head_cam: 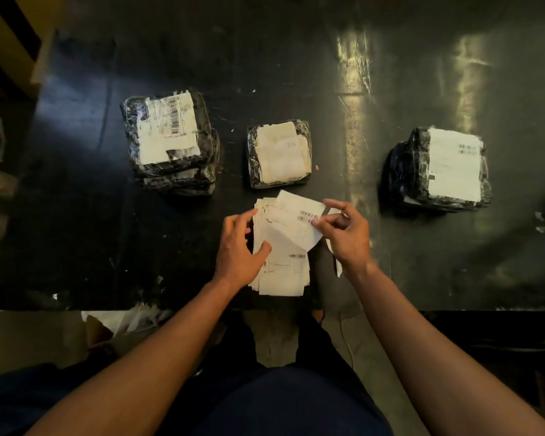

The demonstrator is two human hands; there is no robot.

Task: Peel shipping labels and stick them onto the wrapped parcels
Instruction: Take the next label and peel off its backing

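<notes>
A stack of white shipping labels [283, 272] lies near the table's front edge. My left hand [238, 247] rests on the stack's left side with fingers spread. My right hand [343, 232] pinches the corner of the top label [296, 212], which is lifted and partly curled off the stack. Three parcels wrapped in black plastic lie beyond: a left parcel [170, 143] stacked on others, with a worn barcode label, a middle parcel [279, 154] with yellowish paper on top, and a right parcel [438, 169] with a clean white label.
The black table [76, 215] is scuffed and glossy, its front edge just below the label stack. A white paper strip [335, 256] lies under my right wrist. Crumpled white paper scraps [129, 320] lie on the floor at the lower left. A yellow and black object [10, 42] stands at the far left.
</notes>
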